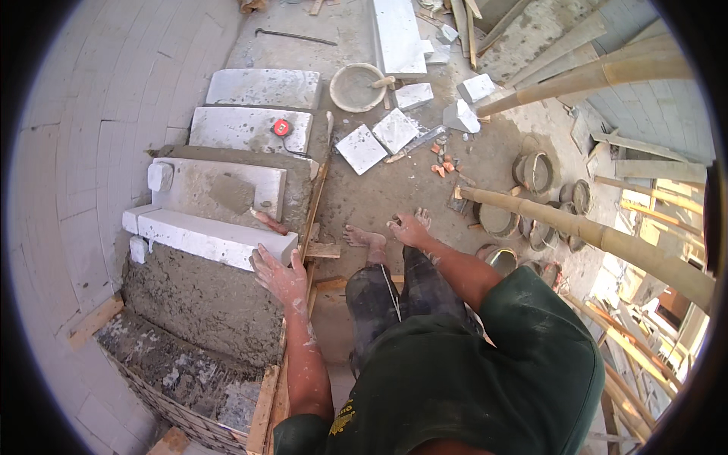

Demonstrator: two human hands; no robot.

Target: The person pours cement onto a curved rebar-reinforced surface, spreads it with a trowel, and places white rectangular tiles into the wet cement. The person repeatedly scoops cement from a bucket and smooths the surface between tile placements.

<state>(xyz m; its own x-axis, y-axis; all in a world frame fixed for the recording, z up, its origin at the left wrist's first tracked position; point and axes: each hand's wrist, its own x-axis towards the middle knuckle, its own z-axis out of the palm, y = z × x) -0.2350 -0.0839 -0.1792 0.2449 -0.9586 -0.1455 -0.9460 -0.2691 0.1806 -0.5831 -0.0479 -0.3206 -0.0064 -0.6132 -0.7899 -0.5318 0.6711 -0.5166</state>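
My left hand (282, 279) has its fingers spread against the right end of a long white block (208, 235), which lies across a stepped staircase. Wet grey mortar (201, 303) covers the step on the near side of this block. Just beyond it, a tool with a reddish-brown handle (269, 221) rests on a wider white block (178, 189); its other end merges with a grey mortar patch. A small white chunk (160, 177) sits on that block's left end. Over by my feet, my right hand (409, 230) hangs with fingers loosely bent and no object visible in it.
Farther steps carry white blocks, one with a red tape measure (281, 127). Wooden boards (318, 193) edge the stairs' right side. On the floor are a round mortar basin (356, 87), cut blocks (361, 149) and several buckets (533, 172). Bamboo poles (591, 231) slant across the right.
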